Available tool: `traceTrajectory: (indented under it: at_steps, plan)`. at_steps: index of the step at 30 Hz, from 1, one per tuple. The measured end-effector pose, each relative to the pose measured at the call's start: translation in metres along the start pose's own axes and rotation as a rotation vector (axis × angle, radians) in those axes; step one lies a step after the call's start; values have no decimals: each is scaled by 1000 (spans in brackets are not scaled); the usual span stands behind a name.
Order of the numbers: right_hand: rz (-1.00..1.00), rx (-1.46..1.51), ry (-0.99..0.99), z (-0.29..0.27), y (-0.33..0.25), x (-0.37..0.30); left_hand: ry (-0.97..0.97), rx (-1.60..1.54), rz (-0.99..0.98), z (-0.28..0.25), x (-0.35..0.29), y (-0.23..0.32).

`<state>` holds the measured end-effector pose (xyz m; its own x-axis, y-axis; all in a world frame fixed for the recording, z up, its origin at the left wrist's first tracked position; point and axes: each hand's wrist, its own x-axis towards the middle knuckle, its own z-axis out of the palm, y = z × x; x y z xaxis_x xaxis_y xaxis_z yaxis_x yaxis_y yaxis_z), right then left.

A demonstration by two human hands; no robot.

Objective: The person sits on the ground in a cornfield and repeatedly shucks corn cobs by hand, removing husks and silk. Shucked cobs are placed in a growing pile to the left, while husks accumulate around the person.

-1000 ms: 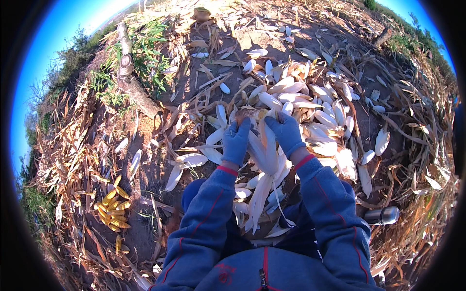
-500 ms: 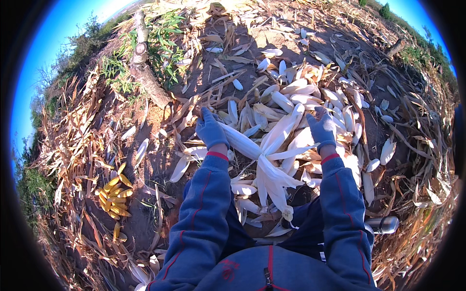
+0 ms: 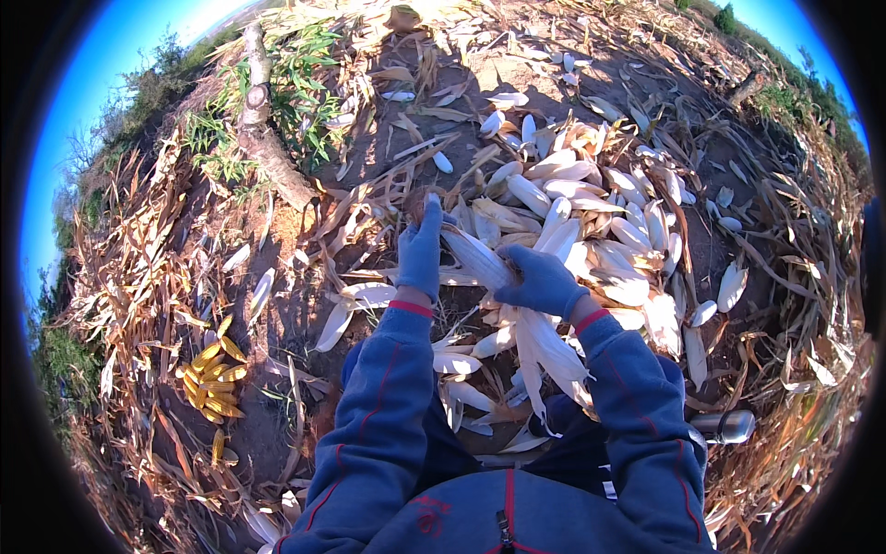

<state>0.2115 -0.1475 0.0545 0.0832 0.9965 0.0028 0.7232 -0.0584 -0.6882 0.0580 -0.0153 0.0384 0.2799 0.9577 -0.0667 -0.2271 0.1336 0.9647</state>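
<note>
Centre of frame: your right hand (image 3: 543,283), earlier apart, now grips the maize ear (image 3: 476,258), apparently steadying it; your left hand (image 3: 421,251) meets its tip, hold unclear.

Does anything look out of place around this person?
The silver container beside the right sleeve stands out: a shiny, smooth object amid dry leaves. Whether it's upright or tipped isn't clear.
</note>
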Motion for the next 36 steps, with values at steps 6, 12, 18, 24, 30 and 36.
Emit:
traceTrajectory:
  at_steps: [6, 12, 18, 24, 30, 36]
  plan:
    - [-116, 71, 107, -4, 17, -2, -245, -117, -208, -6, -15, 20]
    - [-131, 210, 85, -5, 23, 0, -311, -308, -334, -13, -11, 7]
    - [-42, 183, 127, 15, 20, 3, -172, -274, -341, -9, -10, -9]
    - [76, 1068, 150, 47, 1, 14, -226, -593, -419, 10, -20, -18]
    - [187, 1249, 383, 41, 9, 26, -323, -721, -360, 14, -24, -19]
    - [155, 870, 507, 6, 15, 22, -156, -424, -250, -1, -19, -6]
